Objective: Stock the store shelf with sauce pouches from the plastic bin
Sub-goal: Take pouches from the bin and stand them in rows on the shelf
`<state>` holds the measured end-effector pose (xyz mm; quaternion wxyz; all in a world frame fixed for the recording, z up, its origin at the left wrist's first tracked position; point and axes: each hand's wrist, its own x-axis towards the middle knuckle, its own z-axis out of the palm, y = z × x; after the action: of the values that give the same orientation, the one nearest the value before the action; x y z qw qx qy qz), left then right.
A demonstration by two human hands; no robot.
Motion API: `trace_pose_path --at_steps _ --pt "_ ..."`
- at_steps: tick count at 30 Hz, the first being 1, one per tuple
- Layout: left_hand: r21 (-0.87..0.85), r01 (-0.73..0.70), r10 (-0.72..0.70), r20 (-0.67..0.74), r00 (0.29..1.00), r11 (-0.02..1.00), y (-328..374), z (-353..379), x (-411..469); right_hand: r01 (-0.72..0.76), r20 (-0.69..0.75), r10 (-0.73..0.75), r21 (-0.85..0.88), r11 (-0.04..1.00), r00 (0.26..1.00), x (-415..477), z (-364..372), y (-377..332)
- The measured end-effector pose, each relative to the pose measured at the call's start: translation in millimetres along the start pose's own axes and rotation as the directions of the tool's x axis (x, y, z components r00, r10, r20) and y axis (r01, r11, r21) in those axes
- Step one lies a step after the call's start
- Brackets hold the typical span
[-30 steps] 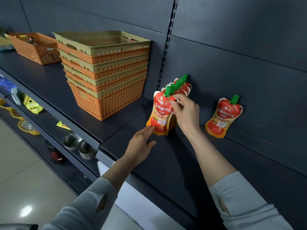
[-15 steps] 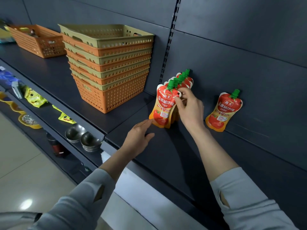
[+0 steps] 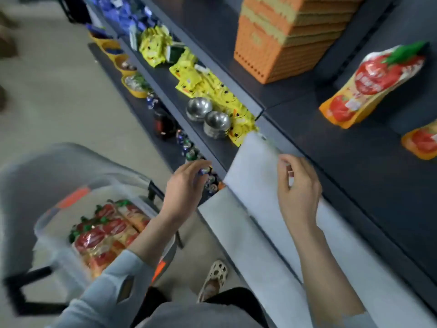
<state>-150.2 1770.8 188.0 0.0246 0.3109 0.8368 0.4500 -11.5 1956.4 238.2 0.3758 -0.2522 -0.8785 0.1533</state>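
Note:
A clear plastic bin (image 3: 47,223) with orange latches sits at lower left, holding several red sauce pouches (image 3: 104,235) with green caps. On the dark shelf (image 3: 331,147) at upper right stands a row of red pouches (image 3: 371,84), and part of another pouch (image 3: 423,140) shows at the right edge. My left hand (image 3: 184,188) hovers above the bin's right end, fingers loosely curled, holding nothing. My right hand (image 3: 295,188) hangs in front of the shelf's front edge, fingers bent and apart, empty. The picture is blurred by motion.
A stack of orange and beige baskets (image 3: 283,39) stands on the shelf at top. The lower shelf carries yellow packets (image 3: 208,84), two steel bowls (image 3: 208,117) and a dark jar (image 3: 163,124). A white panel (image 3: 255,185) hangs under the shelf edge. My sandalled foot (image 3: 214,280) is on the floor.
Both hands have left the pouch row on the shelf and dropped toward the bin. The view has swung down and left, bringing the bin into sight.

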Motion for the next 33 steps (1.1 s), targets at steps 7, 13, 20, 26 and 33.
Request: trace_pose_path --at_steps 7,13,20,26,33 --pt "0.054 0.532 -0.535 0.041 0.844 0.845 -145.8 -32.8 -168.6 -0.087 0.681 0.000 0.093 0.992 0.732 -157.0 131.2 -68.1" --pt "0.070 0.740 -0.741 -0.013 0.671 0.669 -213.8 -35.2 -234.1 0.016 0.936 -0.084 0.084 0.996 0.343 -203.6 254.2 -109.7" --pt "0.134 0.775 -0.766 -0.124 0.631 0.617 -289.8 -27.8 -219.4 0.162 0.988 0.029 -0.054 0.985 0.150 -250.0 411.2 -146.0" --pt "0.226 0.839 -0.845 -0.096 0.526 0.496 -341.7 -6.0 -187.6 0.168 0.987 0.044 -0.070 0.983 0.154 -280.2 416.6 -139.4" --pt "0.152 0.888 -0.867 -0.195 0.458 0.435 -348.1 6.4 -180.3 -0.014 0.984 0.135 -0.135 0.991 0.112 -280.0 417.8 -119.1"
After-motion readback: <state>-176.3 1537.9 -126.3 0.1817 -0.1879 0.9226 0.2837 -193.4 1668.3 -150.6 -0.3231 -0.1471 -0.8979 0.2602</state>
